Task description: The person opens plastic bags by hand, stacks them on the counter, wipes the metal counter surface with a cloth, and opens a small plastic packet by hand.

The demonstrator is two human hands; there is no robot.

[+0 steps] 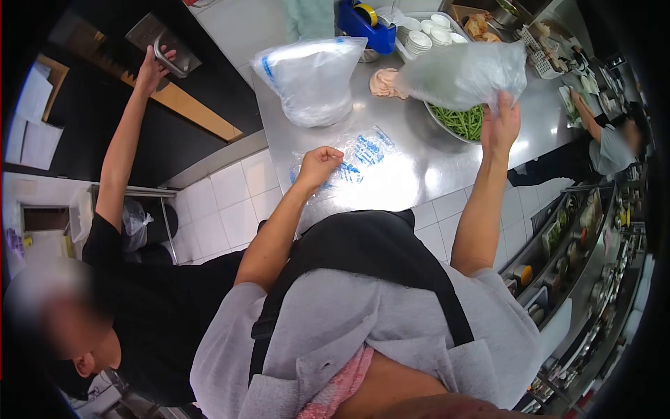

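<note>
My right hand (502,124) grips the lower right edge of a clear plastic bag (460,75), raised over a metal bowl (447,131). Green beans (460,120) fill the bowl, partly hidden by the bag. With fingers curled together, my left hand (321,166) rests over clear plastic pieces with blue print (364,152) on the steel table (398,185). Whether it pinches any of them I cannot make out. Beyond it stands a bulky stack of clear plastic bags (310,82) with blue print.
A blue tape dispenser (366,28), white cups (436,31) and a crumpled pinkish cloth or glove (385,83) sit at the back. On the left a co-worker in black holds a door handle (171,57). Another person (611,143) works at the far right.
</note>
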